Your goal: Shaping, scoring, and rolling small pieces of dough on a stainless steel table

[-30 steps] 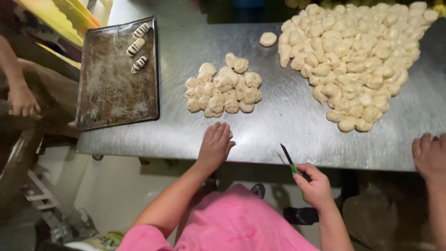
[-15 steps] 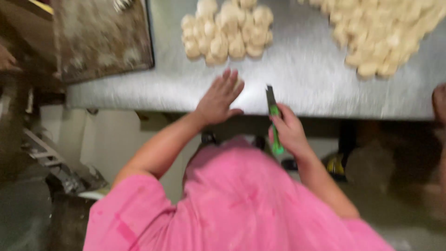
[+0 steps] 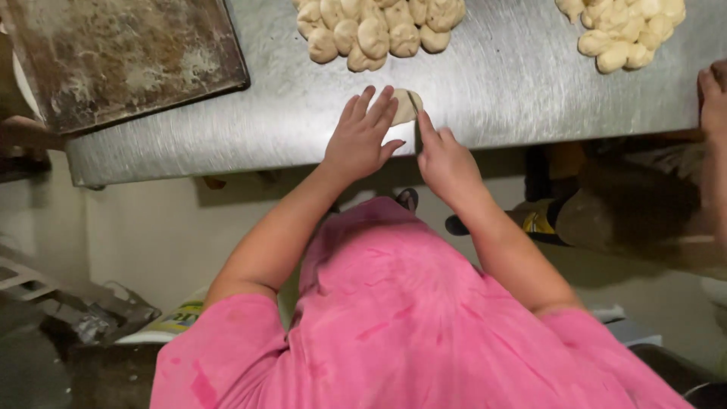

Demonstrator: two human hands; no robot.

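The left hand [image 3: 361, 136] lies flat, fingers spread, on a pale, smooth flattened dough piece [image 3: 407, 106] at its fingertips. The right hand [image 3: 445, 157], just beside it, grips a knife [image 3: 413, 101] whose blade touches the dough. A heap of dough balls [image 3: 375, 30] sits beyond both hands.

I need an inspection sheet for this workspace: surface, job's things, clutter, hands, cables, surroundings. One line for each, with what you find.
Surface: steel table, bare and shiny near its front edge.
Job's things: one dough piece under the left hand's fingers; a thin blade lies across it.
Clutter: small dough heap behind; larger dough heap at far right; dark stained tray at left.
Hands: left hand flat, pressing the dough piece; right hand closed on the blade's handle, which is hidden.
Cables: nothing seen.
Surroundings: another person's hand at the table's right edge; floor below, dim.
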